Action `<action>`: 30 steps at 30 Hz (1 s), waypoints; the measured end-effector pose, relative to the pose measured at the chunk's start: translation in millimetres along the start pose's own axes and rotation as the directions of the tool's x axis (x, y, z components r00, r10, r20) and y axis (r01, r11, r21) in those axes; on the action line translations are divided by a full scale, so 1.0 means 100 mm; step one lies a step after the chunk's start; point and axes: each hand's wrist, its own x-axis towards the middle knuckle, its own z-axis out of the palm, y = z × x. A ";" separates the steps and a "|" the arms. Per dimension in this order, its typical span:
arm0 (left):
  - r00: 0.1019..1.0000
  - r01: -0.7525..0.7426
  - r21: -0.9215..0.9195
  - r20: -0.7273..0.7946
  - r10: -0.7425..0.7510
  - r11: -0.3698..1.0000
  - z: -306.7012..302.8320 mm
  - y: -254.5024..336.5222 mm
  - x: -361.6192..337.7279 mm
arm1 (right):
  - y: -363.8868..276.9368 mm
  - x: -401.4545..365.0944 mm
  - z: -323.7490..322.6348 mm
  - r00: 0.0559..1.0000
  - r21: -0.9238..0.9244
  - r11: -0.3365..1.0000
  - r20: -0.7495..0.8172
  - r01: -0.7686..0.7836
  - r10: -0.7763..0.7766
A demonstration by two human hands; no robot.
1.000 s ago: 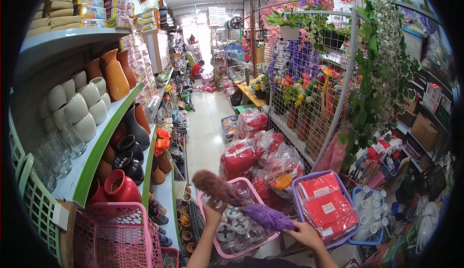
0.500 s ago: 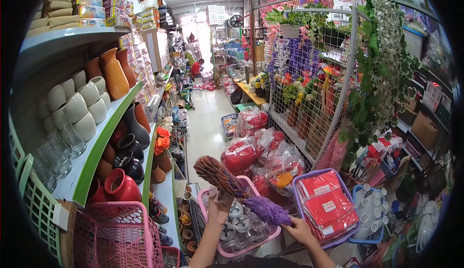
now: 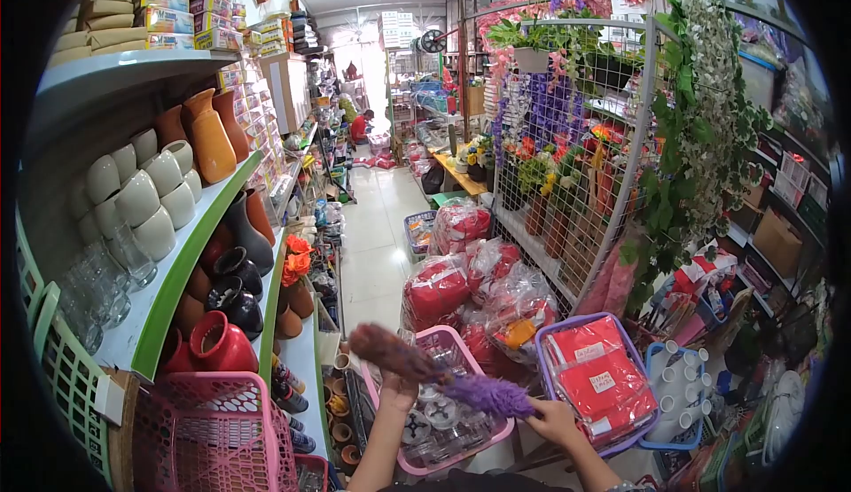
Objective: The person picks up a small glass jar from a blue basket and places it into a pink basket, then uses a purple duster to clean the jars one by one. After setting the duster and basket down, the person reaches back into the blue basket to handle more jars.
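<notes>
My right hand is closed around the purple end of a long brown-and-purple bunch of dried flowers. The bunch slants up to the left, and its brown tip is smeared by motion. Just under the brown part is my left hand, palm turned up and loosely open, its fingers partly hidden behind the bunch. Below both hands stands a pink basket of clear glassware, partly covered by the bunch.
A purple basket of red packets stands at right, beside a blue basket of white cups. Plastic-wrapped red bundles lie ahead. Shelves of vases line the left, above another pink basket. A person is far off.
The bunch's brown end has swung slightly left and down. My left hand has lowered a little, while my right hand still grips the purple end.
</notes>
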 end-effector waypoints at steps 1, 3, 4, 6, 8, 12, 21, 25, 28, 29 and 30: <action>1.000 0.001 -0.001 0.000 -0.001 1.000 -0.01 0.00 0.00 | -0.03 0.02 0.00 0.998 0.033 0.998 -0.031 -0.060 0.061; 0.984 0.111 -0.160 -0.120 -0.131 0.981 0.01 0.01 0.02 | 0.07 0.04 0.09 0.991 0.032 0.991 -0.009 -0.133 0.133; 0.997 0.067 -0.060 -0.021 -0.068 0.996 -0.15 0.00 0.08 | 0.15 0.03 0.12 1.000 0.023 1.000 -0.006 -0.006 0.006; 0.960 -0.120 0.046 -0.248 0.128 0.992 0.47 -0.15 -0.07 | 0.18 0.02 0.12 0.988 -0.046 0.987 0.031 0.153 -0.152; 0.997 0.049 -0.161 -0.046 -0.057 0.986 -0.15 0.01 0.07 | 0.12 0.06 0.05 0.997 -0.055 0.996 0.009 0.071 -0.071; 0.988 0.132 -0.221 -0.054 -0.147 0.966 -0.11 -0.06 0.05 | 0.16 0.09 0.05 1.000 -0.052 0.999 0.001 0.010 -0.010; 0.973 0.208 -0.068 0.121 -0.199 0.976 -0.10 -0.08 0.10 | 0.29 0.13 0.12 0.994 0.004 0.994 -0.018 0.108 -0.108; 0.993 0.060 -0.217 -0.088 -0.081 0.974 0.41 -0.18 -0.04 | 0.27 0.17 0.08 0.997 -0.031 0.999 -0.064 0.041 -0.043; 0.982 0.130 -0.066 -0.127 -0.138 0.989 0.30 -0.20 -0.03 | 0.34 0.18 0.11 0.990 0.019 0.992 -0.067 0.129 -0.127; 0.986 0.159 -0.040 -0.039 -0.161 0.986 0.27 -0.23 -0.02 | 0.36 0.19 0.12 0.983 0.043 0.984 -0.075 0.173 -0.169; 0.998 0.048 0.003 0.032 -0.048 0.999 0.49 -0.29 -0.14 | 0.38 0.19 0.14 0.983 0.043 0.984 -0.078 0.172 -0.168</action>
